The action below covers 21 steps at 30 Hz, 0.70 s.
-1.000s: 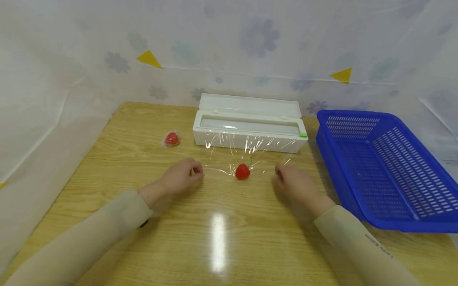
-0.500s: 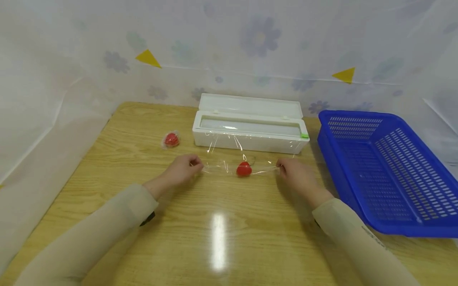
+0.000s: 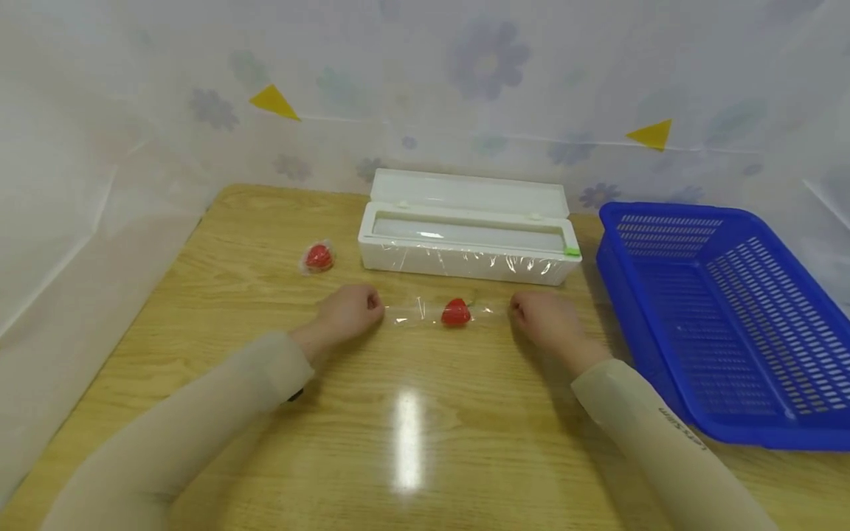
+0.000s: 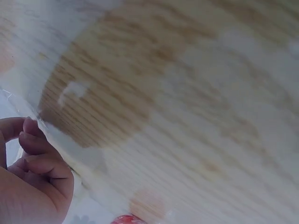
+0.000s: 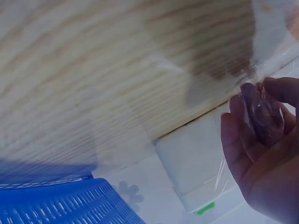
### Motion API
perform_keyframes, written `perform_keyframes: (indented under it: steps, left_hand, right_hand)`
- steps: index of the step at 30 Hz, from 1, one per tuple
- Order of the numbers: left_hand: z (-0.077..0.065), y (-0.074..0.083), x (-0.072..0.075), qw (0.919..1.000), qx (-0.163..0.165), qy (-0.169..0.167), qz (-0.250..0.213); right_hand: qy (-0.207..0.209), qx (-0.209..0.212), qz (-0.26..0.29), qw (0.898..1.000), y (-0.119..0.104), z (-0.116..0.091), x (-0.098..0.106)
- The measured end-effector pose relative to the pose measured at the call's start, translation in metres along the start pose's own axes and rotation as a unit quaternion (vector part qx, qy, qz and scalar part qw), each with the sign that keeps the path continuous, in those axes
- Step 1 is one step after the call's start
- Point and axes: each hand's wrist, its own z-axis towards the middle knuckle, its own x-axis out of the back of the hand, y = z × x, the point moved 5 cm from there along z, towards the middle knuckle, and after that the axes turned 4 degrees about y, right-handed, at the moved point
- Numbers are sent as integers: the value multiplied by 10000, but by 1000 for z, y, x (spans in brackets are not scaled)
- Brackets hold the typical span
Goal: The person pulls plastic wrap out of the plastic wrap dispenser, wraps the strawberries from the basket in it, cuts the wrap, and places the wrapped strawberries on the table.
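Note:
A strip of clear cling film [image 3: 417,311] stretches low over the table between my two hands. My left hand [image 3: 348,310] pinches its left end, and my right hand [image 3: 547,322] pinches the right end. In the right wrist view, crumpled film [image 5: 267,120] lies within the curled fingers. A red fruit [image 3: 455,313] with a thin green stem, like a cherry, sits under or within the film, nearer the right hand. Behind it stands a white cling film dispenser [image 3: 465,264], lid raised, with film draped down its front.
A second red fruit [image 3: 319,257], wrapped in film, lies left of the dispenser. A blue plastic basket [image 3: 647,354] stands at the right, close to the right forearm. A flowered sheet [image 3: 425,88] hangs behind the wooden table [image 3: 332,457].
Both hands have moved slightly away from me, and the left also to the right. The film, first spread from the dispenser past the fruit, is now a narrow band across it.

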Motion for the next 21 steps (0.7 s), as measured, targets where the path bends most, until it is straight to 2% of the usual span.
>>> perform_keyframes:
  steps: [4, 7, 9, 12, 14, 16, 17, 19, 21]
  left_hand:
    - [2, 2, -3, 9999, -14, -83, 66]
    - [2, 2, -4, 9999, 18, -88, 76]
    - [3, 2, -4, 9999, 15, -67, 83]
    - [4, 1, -5, 10000, 24, -69, 32]
    - [3, 1, -4, 10000, 55, -72, -12]
    - [2, 1, -3, 9999, 81, -82, -47]
    - [2, 1, -3, 9999, 86, -92, -47]
    - [2, 2, -3, 9999, 74, -110, -53]
    - [1, 3, -3, 9999, 63, -127, -42]
  right_hand:
    - [245, 202, -147, 9994, -3, -2, 2]
    - [763, 554, -65, 9955, -11, -6, 10]
    - [1322, 1098, -21, 9851, -21, -12, 19]
    - [1868, 2210, -115, 9571, -45, -25, 27]
    - [1754, 2883, -378, 9406, -63, -32, 23]
    - [1299, 3168, -567, 9378, -75, -35, 15]
    - [1034, 3174, -671, 9402, -79, -35, 10]
    - [544, 2912, -769, 9520, -82, -32, 3]
    - [288, 2612, -727, 9621, -80, -28, -1]
